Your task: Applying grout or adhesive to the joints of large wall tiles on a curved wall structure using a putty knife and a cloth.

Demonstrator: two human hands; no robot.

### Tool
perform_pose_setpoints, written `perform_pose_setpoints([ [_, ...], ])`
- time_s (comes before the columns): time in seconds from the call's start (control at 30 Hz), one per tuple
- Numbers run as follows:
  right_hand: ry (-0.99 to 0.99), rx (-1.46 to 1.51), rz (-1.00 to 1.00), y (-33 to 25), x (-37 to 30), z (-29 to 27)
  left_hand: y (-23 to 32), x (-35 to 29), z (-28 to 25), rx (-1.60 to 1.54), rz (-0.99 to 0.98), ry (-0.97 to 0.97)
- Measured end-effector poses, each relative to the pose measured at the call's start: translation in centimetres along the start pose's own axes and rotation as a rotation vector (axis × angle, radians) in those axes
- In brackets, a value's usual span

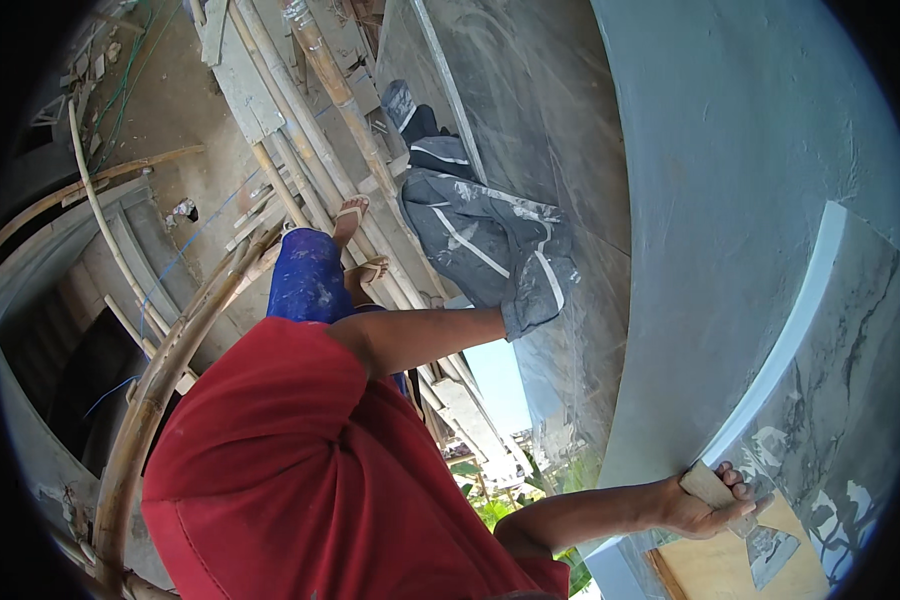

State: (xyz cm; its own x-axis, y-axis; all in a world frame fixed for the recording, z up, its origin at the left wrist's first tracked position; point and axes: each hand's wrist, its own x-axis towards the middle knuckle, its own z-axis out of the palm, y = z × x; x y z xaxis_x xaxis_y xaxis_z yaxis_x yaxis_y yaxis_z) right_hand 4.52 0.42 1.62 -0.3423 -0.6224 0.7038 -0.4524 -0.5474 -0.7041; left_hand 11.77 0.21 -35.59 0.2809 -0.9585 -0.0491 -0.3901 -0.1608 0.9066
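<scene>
My right hand (712, 508) is closed around the broad tan handle of a putty knife (771, 556). The flat, triangular blade is smeared grey and lies in front of a tan board (792, 520). My left forearm runs into a grey cloth garment (480, 215) with white stripes and pale splashes. Its cuff-like end covers my left hand, so the fingers are hidden. This garment lies against a streaked grey wall panel (560, 110). Beside my right hand, a pale strip (785, 350) borders a smooth blue-grey wall (710, 250).
Long bamboo poles (325, 75) and narrow boards lie around my sandalled feet (350, 215). A curved bamboo pole (140, 430) crosses at the left. Dirt ground with rubble (183, 208) shows below. Green leaves (493, 513) are visible between the arms. Patchy grey-white surface (820, 430) continues at the right.
</scene>
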Motion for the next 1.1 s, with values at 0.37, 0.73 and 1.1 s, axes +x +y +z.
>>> perform_pose_setpoints([
  [0.37,-0.206,0.116,0.185,-0.4,0.6,-11.6,-3.4,-0.9,5.1,0.088,-0.03,0.196],
  [0.73,-0.212,-1.179,0.095,5.9,4.6,-16.4,-5.6,0.2,5.1,-0.052,-0.136,0.237],
  [1.1,-0.409,-1.258,0.097,6.4,4.6,-17.5,-7.5,3.4,2.6,-0.023,-0.268,0.193],
])
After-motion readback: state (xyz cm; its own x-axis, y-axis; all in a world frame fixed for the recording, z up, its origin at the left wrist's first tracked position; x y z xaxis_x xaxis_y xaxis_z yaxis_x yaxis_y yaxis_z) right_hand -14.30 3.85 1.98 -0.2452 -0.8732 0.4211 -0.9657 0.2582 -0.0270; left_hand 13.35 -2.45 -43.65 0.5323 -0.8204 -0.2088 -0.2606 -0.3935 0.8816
